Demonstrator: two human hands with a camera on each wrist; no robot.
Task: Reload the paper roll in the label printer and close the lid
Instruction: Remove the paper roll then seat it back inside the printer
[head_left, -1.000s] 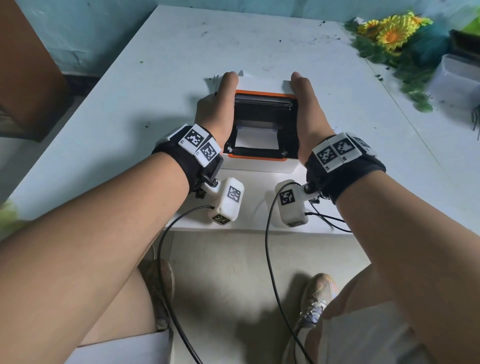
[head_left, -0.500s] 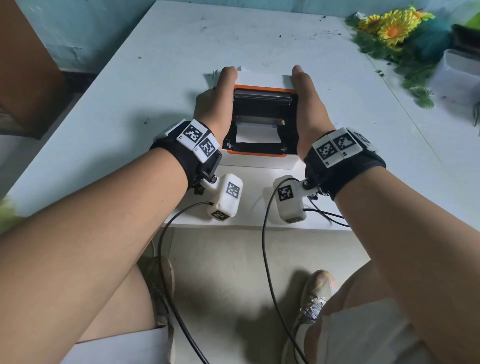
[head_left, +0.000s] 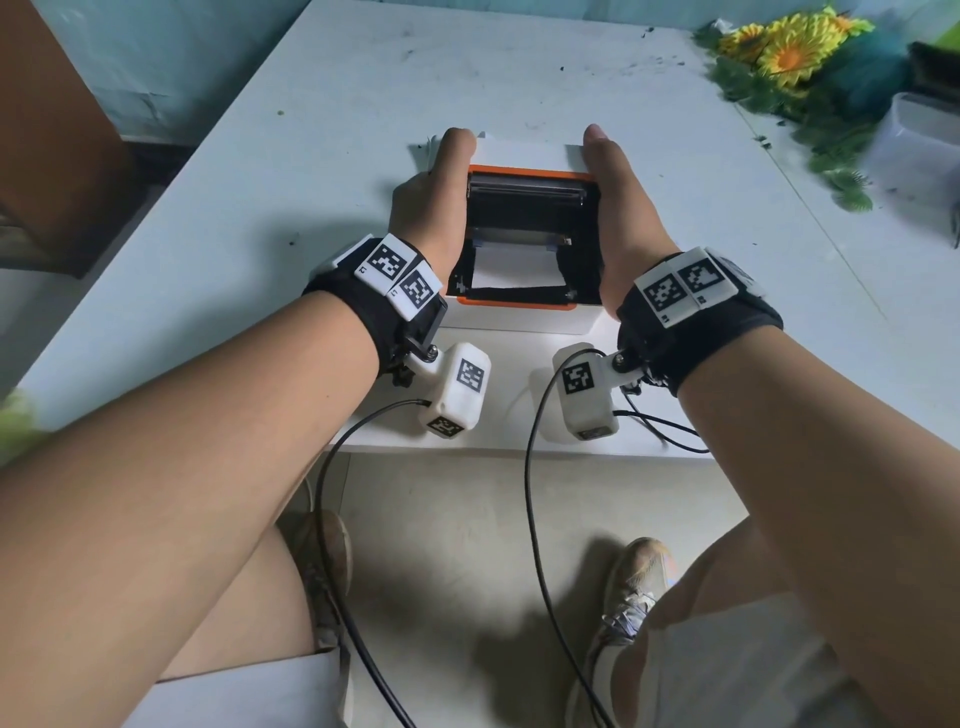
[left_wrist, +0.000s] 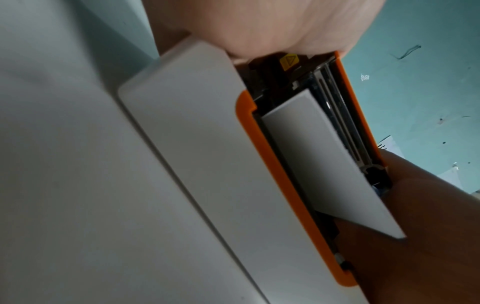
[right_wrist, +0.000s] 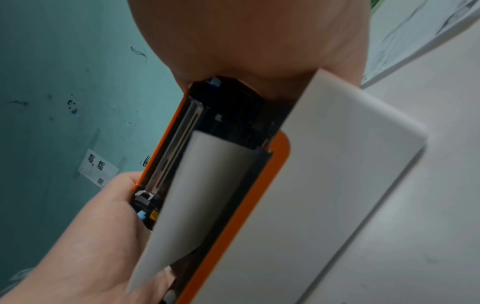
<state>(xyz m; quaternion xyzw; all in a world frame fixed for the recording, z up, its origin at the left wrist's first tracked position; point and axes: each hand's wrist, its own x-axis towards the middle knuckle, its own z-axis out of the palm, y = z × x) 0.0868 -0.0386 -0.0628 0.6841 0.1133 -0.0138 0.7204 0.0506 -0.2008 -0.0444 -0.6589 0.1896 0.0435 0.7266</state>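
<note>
Lid (head_left: 524, 202) lowered further over the paper (head_left: 517, 267) than before. Left hand (head_left: 434, 208) and right hand (head_left: 621, 218) grasp its left and right edges, thumbs extended along them; printer (head_left: 519, 322) sits near the table (head_left: 260, 208) edge.

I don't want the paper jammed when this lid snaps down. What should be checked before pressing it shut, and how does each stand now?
1. Paper roll seated in the label printer bay: ok.
2. Paper's loose end led out past the orange rim: ok, it sticks out in both wrist views.
3. Left hand and right hand gripping the lid's two sides: ok.
4. Fingers clear of the closing gap: cannot tell.
5. Lid latched: not ok, gap open.
</note>
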